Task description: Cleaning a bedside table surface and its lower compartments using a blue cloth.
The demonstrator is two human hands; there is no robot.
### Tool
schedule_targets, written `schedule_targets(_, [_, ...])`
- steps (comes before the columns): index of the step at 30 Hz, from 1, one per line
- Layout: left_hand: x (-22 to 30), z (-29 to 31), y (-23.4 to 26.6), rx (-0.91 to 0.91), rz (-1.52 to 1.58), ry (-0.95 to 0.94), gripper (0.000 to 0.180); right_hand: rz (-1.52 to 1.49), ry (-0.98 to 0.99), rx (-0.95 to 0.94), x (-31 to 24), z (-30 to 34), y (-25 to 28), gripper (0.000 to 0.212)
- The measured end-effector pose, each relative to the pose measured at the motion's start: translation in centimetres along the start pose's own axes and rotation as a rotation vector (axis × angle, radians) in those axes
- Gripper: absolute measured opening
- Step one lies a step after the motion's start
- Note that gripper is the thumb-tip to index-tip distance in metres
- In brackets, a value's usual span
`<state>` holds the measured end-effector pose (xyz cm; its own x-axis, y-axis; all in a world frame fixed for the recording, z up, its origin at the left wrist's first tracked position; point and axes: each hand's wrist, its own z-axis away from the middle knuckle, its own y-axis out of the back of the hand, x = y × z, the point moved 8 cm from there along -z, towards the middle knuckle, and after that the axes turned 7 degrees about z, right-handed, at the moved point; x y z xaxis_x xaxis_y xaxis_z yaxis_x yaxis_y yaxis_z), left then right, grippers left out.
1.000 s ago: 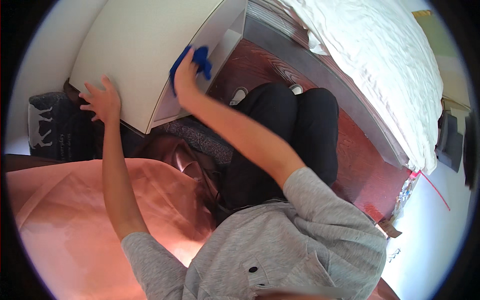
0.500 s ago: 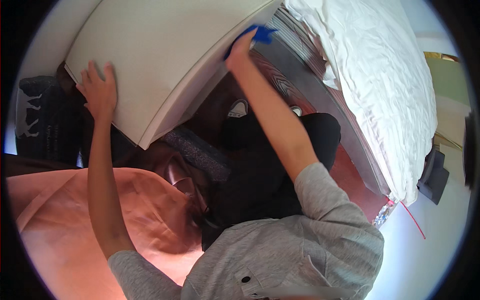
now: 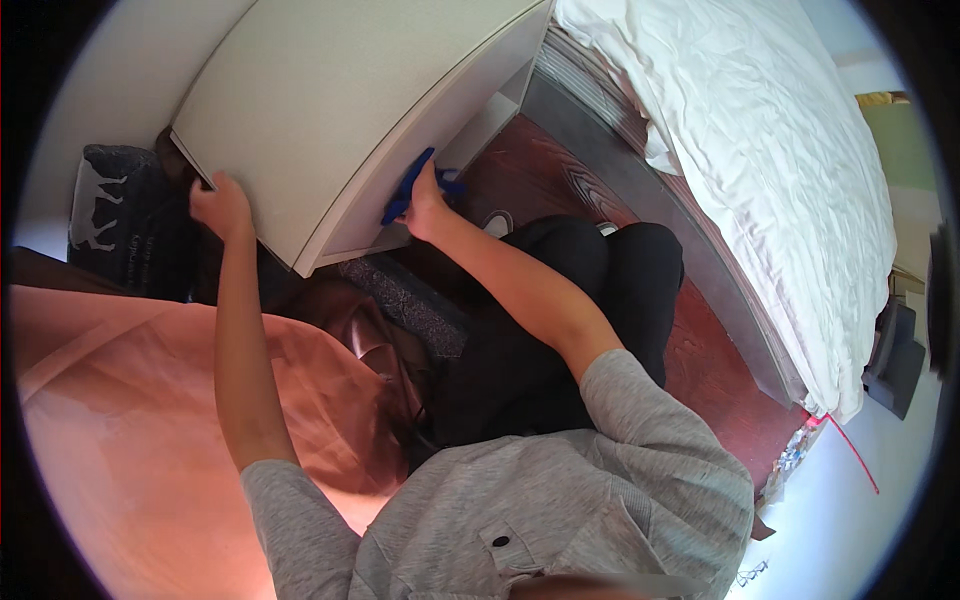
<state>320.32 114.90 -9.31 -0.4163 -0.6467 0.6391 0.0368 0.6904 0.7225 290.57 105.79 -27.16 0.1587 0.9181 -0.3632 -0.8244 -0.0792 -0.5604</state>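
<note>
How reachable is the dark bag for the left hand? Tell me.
Probably yes: the left hand is at the edge of the cabinet, close beside the dark bag, with nothing visible blocking the way.

Wrinkled white bedding [image 3: 770, 160] is draped over a dark grey bed base [image 3: 690, 245]. Left of the bedding, reddish-brown wood floor [image 3: 715, 390] is seen; farther left, a peach cloth [image 3: 130, 400] is spread, and a dark bag [image 3: 125, 230] with a pale animal figure is placed. By the bedding's lower end, a red cord [image 3: 855, 455] is seen.

White bedding [image 3: 770, 150] suggests a home bedroom.
</note>
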Motion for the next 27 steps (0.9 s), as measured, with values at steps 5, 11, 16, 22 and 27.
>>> schedule_targets(5, [-0.4,12.5,-5.4,-0.398,0.794,0.692,0.074,-0.06,0.36,0.059,-9.7,-1.7,5.5,0.089])
schedule_targets(11, [-0.6,12.0,-0.3,-0.282,0.668,0.713,0.081,0.102,0.665,0.308,-25.2,-1.1,5.6,0.092])
schedule_targets(16, [0.5,12.7,-2.4,-0.292,0.467,0.675,0.082,0.057,0.971,0.254,-29.4,-0.4,7.9,0.09])
schedule_targets(22, [0.1,11.9,-0.4,-0.243,0.336,0.61,0.083,-0.092,0.175,0.196,-1.1,1.2,-0.1,0.085])
schedule_targets(27, [-0.2,12.0,-0.8,-0.248,0.301,0.617,0.082,-0.294,0.238,0.167,-7.5,-1.1,1.4,0.08])
